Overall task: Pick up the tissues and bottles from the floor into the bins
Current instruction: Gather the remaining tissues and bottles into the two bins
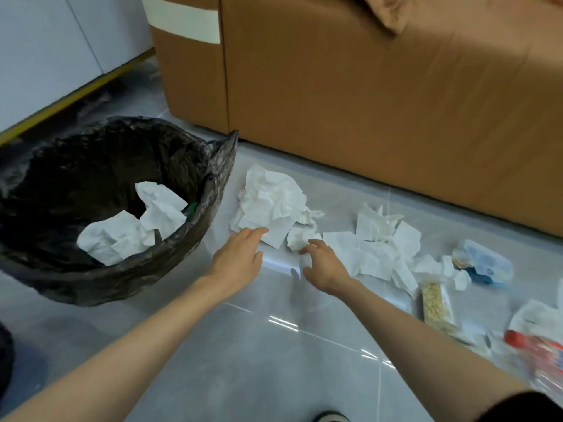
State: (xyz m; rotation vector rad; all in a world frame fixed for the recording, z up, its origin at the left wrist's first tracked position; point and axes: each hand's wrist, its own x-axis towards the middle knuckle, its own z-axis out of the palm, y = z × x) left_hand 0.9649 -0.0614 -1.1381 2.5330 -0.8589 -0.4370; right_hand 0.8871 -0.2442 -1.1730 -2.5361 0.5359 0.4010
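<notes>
- Head view: a bin (pixel 122 281) lined with a black bag is seen on the grey tiled floor (pixel 243 345) at the left, in front of a brown sofa (pixel 365 102).
- Several white tissues (pixel 128 229) are seen lying inside the bin.
- A large crumpled tissue (pixel 268 202) is found on the floor just beside the bin's right side.
- The left hand (pixel 240 257) is stretched toward it with the fingers straight. The tissue's lower edge is touched by the fingertips, and nothing is gripped.
- A small tissue wad (pixel 300 237) is seen just right of the large one, touching it.
- The right hand (pixel 323 266) is held at this wad with the fingers curled. The wad is touched by the index finger, but whether anything is pinched cannot be told.
- Flattened tissues (pixel 371 251) are spread on the floor to the right of the hands.
- Further right, a blue and white pack (pixel 484 263) and a clear snack packet (pixel 435 303) are seen among small scraps.
- A bottle (pixel 542 354) with a red cap is seen, blurred, on the floor at the lower right edge.
- The toe of a shoe (pixel 330 417) is shown at the bottom edge.
</notes>
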